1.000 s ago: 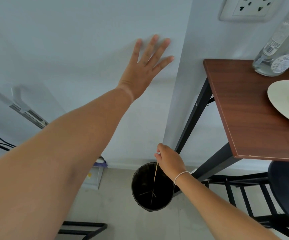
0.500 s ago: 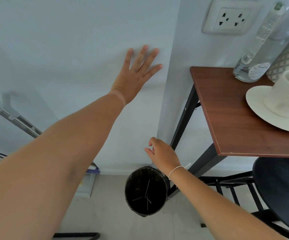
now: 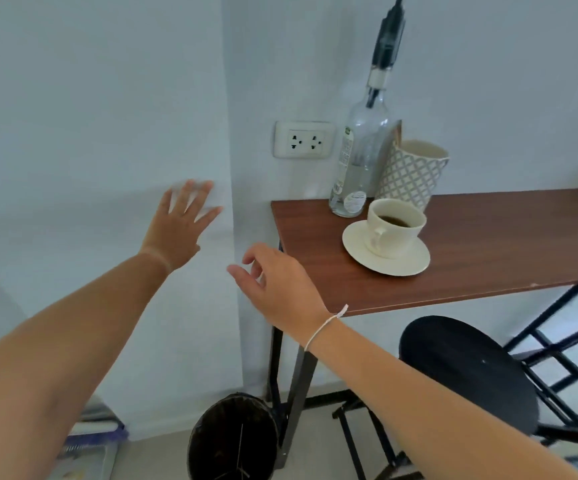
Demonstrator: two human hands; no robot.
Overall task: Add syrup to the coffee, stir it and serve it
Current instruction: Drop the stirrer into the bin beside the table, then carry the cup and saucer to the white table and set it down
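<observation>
A cream cup of dark coffee (image 3: 394, 223) stands on a cream saucer (image 3: 356, 243) near the left end of the brown table (image 3: 488, 251). Behind it rises a clear glass syrup bottle (image 3: 360, 161) with a black pump top. My left hand (image 3: 180, 225) is spread flat against the white wall, fingers apart. My right hand (image 3: 273, 285) hovers empty with loosely curled fingers, just left of the table's near corner and well above a black bin (image 3: 232, 438) on the floor that holds thin wooden sticks.
A patterned cream holder (image 3: 414, 168) stands behind the cup next to the bottle. A wall socket (image 3: 304, 139) sits above the table's left end. A round black stool (image 3: 467, 372) stands under the table at the right. Papers lie on the floor at lower left.
My right hand dropped the wooden stick into the bin, then rose empty to the table's corner. The view lifted, bringing the cup and bottle into sight. My left hand stays on the wall.
</observation>
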